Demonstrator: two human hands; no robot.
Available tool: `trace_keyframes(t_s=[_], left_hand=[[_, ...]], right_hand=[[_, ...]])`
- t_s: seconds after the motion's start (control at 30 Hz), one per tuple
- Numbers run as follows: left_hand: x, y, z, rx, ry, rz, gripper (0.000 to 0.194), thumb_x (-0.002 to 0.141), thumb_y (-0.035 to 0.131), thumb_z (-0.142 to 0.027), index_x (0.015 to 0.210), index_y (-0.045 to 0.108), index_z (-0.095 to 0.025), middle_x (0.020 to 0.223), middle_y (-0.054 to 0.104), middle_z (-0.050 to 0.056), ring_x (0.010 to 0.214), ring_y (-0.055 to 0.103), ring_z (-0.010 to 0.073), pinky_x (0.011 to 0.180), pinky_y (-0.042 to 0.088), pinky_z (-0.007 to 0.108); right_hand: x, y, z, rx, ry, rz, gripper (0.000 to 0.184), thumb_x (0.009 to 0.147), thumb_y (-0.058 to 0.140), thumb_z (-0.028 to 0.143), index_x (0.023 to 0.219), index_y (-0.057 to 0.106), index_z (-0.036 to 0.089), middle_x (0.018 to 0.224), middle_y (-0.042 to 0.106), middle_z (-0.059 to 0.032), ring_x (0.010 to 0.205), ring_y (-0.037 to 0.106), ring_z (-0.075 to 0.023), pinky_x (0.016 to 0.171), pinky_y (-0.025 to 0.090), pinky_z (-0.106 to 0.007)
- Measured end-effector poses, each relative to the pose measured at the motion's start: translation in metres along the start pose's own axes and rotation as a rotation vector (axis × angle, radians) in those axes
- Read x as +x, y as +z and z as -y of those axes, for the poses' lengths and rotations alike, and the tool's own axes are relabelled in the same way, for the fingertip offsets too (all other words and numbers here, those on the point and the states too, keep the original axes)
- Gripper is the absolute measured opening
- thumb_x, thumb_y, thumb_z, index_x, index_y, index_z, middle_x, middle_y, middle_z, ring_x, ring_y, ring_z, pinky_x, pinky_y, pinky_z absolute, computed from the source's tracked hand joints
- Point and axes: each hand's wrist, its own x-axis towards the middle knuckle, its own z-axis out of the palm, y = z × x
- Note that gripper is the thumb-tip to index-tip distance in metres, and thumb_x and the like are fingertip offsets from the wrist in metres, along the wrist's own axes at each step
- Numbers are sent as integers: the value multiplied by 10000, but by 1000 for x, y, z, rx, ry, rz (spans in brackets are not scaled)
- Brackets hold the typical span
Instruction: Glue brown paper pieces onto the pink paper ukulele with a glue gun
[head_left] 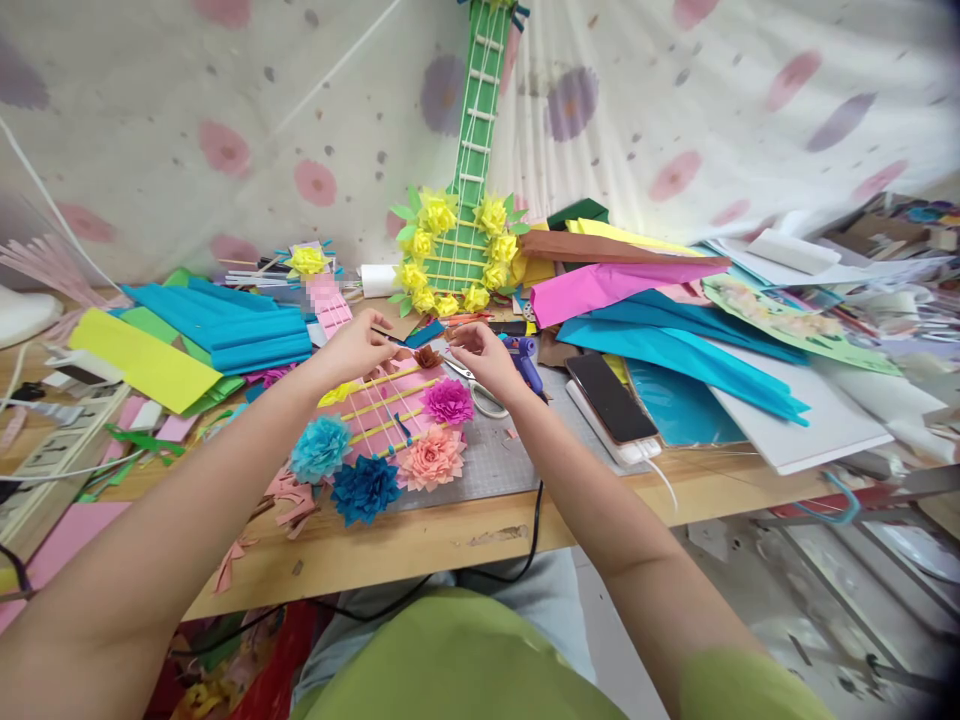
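A pink paper guitar body [382,400] with yellow strips and white strings lies on the desk below my hands. Paper flowers ring it: light blue [321,449], dark blue [365,489], peach [431,458], magenta [448,401] and a small brown flower [428,357] at its upper edge. My left hand [361,348] is above the upper left of the body, fingers pinched by a thin dark piece I cannot identify. Across from it, my right hand [486,355] is curled with fingertips close together near the brown flower; anything in them is too small to tell. Scissors [484,398] lie beneath that hand.
A green paper guitar [469,240] with yellow flowers leans against the curtain. Right of my hands are a purple glue gun [525,362], a phone [611,398] and folded blue paper [690,360]. More blue paper [232,325] and a yellow sheet [142,360] lie left.
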Motion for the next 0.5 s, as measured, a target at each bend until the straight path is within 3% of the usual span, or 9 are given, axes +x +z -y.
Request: trace_keyframes(t_s=[0.1, 0.23, 0.37, 0.5], left_hand=[[2, 6, -7, 193, 215, 32, 411, 686, 652, -126, 1047, 485, -230, 657, 659, -15, 508, 598, 156, 486, 402, 226], [4, 18, -22, 541, 423, 99, 453, 726, 633, -142, 1150, 491, -215, 824, 684, 44, 767, 661, 222, 645, 438, 249], [5, 25, -34, 767, 464, 130, 521, 773, 602, -162, 1263, 426, -175, 900, 694, 90, 866, 665, 281, 729, 447, 287], [6, 28, -37, 935, 468, 156, 493, 830, 517, -201, 1301, 373, -171, 983, 697, 104, 895, 664, 290, 783, 463, 352]], right_hand=[[1, 2, 12, 84, -15, 39, 261, 695, 618, 270, 909, 482, 210, 923, 648, -33, 896, 628, -148, 847, 487, -313], [3, -3, 29, 94, 28, 207, 347, 676, 631, 220, 973, 451, 222, 838, 664, 3, 807, 648, -148, 791, 501, -320], [3, -8, 36, 7, 95, 333, 433, 627, 647, 135, 978, 409, 227, 747, 662, 47, 743, 652, -152, 737, 494, -315], [2, -8, 35, -29, 116, 331, 423, 646, 623, 120, 992, 400, 218, 667, 636, 71, 682, 639, -146, 671, 473, -290]])
